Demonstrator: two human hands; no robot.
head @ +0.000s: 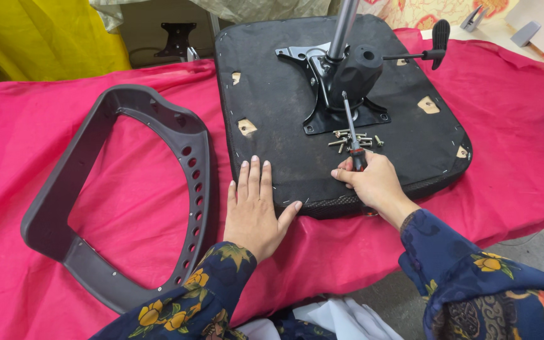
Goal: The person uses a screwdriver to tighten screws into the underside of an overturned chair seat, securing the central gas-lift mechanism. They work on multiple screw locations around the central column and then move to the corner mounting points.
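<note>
An upturned black chair seat (284,107) lies on a red cloth (127,189), its black metal mechanism (341,82) with a gas column and a lever (439,41) bolted on top. My right hand (373,186) grips a screwdriver (351,129) whose tip points up at the mechanism plate. Several loose screws (351,140) lie on the seat just beyond that hand. My left hand (256,208) rests flat, fingers apart, on the seat's near left corner and the cloth.
A dark grey plastic chair frame (127,189) with a row of holes lies on the cloth at the left. A yellow sheet (45,38) hangs at the back left. A black bracket (177,38) stands behind the seat. The table's near edge drops to the floor at the right.
</note>
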